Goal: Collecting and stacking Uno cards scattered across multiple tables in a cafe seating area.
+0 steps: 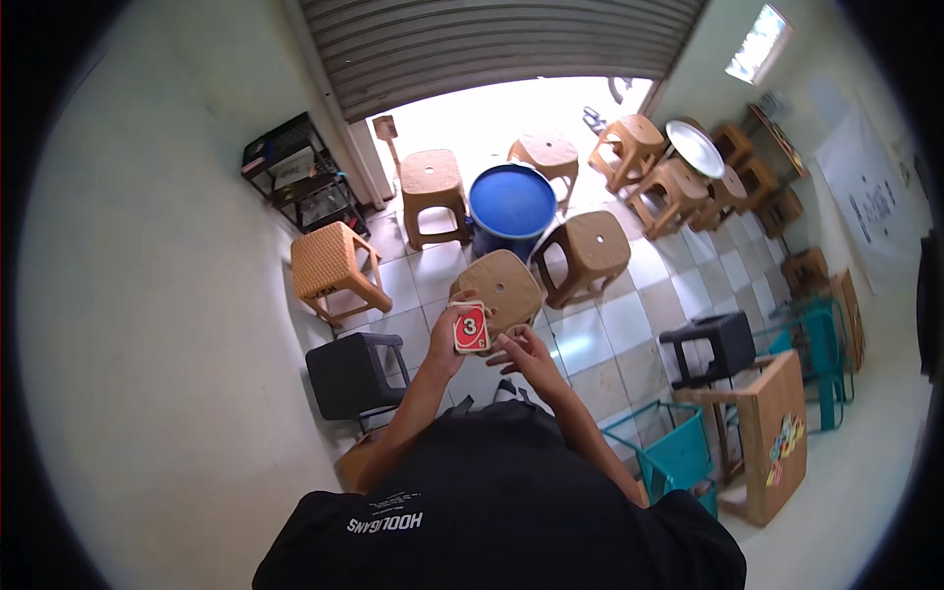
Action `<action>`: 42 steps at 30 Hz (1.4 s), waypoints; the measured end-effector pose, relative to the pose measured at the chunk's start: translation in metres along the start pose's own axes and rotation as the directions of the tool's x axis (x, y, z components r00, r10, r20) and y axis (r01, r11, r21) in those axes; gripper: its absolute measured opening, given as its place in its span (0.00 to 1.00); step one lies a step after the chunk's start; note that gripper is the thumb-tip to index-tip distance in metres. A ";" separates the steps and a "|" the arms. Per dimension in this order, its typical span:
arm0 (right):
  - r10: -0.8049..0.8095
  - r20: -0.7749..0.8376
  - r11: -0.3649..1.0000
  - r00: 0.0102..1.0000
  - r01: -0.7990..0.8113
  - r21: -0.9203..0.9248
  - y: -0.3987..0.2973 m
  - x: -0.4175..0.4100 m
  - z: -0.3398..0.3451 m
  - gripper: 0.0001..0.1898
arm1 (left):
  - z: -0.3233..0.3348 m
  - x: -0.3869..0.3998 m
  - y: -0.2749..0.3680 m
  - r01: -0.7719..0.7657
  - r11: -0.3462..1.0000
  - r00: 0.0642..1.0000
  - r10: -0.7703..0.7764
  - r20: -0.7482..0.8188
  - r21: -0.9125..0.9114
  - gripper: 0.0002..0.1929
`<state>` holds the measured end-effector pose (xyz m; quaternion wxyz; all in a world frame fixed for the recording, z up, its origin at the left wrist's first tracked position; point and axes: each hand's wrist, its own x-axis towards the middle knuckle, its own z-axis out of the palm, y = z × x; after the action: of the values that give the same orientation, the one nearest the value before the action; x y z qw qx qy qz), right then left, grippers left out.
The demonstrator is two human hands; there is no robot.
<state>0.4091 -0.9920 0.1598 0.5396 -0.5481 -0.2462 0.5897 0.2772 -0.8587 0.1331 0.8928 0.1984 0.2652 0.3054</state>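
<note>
My left hand (443, 345) grips a stack of UNO-style playing cards (470, 327) by its left side. The top card lies face up, red with a white border and a large numeral. Just right of the stack, my right hand (526, 355) has its fingers apart and I see nothing in it. Its thumb and fingertips are near the lower right corner of the cards. Both hands are above the front part of a brown plastic stool (501, 284), which they partly cover.
Beyond this stool stands a blue drum (512, 200), ringed by more brown stools (433, 181). A black stool (354, 376) is at the left wall. On the right are a wooden table (774, 439) and a teal chair (675, 450). A roller shutter (501, 44) hangs half raised.
</note>
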 end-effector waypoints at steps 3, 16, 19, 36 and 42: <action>0.021 0.195 1.000 0.981 -0.020 -0.009 -0.009 0.010 -0.003 0.14 | 0.003 -0.007 -0.003 -0.072 0.997 0.997 0.072 -0.012 -0.007 0.19; 0.119 0.530 0.988 0.840 -0.049 -0.144 -0.032 0.087 0.015 0.18 | -0.014 -0.012 0.013 -0.249 0.958 0.943 0.274 -0.191 0.141 0.24; 0.102 0.506 0.982 0.857 -0.004 -0.191 -0.040 0.116 0.027 0.13 | -0.038 -0.002 0.032 -0.235 0.907 0.922 0.321 -0.215 0.350 0.26; 0.052 0.399 0.978 0.916 0.034 -0.205 -0.065 0.305 0.177 0.12 | -0.133 0.063 0.243 -0.164 0.769 0.898 0.375 -0.228 0.618 0.23; 0.071 0.474 0.960 0.878 0.069 -0.273 -0.079 0.358 0.228 0.13 | -0.175 0.078 0.312 -0.186 0.696 0.878 0.434 -0.201 0.694 0.21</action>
<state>0.2960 -0.5759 0.1565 0.3782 -0.4565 -0.4528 0.6660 0.0881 -0.5449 0.1304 0.6378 0.4830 0.4710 0.3716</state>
